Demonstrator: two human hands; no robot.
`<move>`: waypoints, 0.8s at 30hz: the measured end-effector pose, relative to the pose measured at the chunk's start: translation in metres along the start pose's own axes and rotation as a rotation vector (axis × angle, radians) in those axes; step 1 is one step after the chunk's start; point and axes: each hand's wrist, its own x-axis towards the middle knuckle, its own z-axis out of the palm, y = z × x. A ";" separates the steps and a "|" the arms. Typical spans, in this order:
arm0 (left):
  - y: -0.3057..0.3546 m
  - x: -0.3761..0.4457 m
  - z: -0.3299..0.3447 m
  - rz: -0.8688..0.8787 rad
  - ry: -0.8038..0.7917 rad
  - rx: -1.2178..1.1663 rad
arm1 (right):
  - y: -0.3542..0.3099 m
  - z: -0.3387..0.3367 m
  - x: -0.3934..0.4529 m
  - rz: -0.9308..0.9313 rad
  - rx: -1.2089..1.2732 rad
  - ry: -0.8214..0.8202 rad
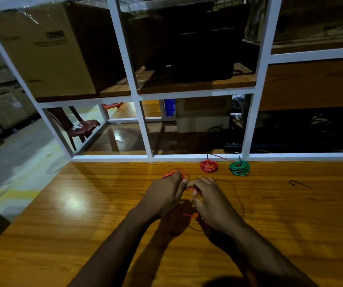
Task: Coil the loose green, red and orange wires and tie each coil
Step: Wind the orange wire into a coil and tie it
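Orange wire near table centre, w/ loops in left hand grip; right hand pinches the strand. Red coil & green coil beyond. Keep loops even, feed w/ light tension.

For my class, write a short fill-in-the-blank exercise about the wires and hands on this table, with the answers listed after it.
1. Both hands, the left hand and the right hand, are working the ____ wire.
2. The green coil lies to the ____ of the red coil.
3. The two finished coils sit at the table's ____ edge, by the white frame.

Answers: orange; right; far
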 end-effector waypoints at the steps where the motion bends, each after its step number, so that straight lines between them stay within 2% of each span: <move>1: -0.002 -0.001 0.001 -0.015 -0.021 -0.035 | 0.004 0.001 -0.001 0.008 -0.017 0.035; 5: -0.010 -0.005 0.001 -0.048 -0.069 -0.098 | 0.013 -0.008 -0.002 0.093 0.122 0.123; 7: -0.017 -0.007 0.001 -0.031 -0.039 -0.033 | 0.017 -0.013 -0.004 0.155 0.269 0.140; 10: -0.030 -0.008 -0.004 -0.041 0.054 -0.025 | 0.024 -0.019 -0.008 0.273 0.364 0.201; 17: -0.014 -0.004 -0.008 0.026 0.138 0.034 | -0.005 -0.016 -0.006 0.268 0.532 0.099; 24: -0.001 -0.012 0.004 0.028 0.097 0.076 | -0.017 -0.014 -0.004 0.300 0.439 0.049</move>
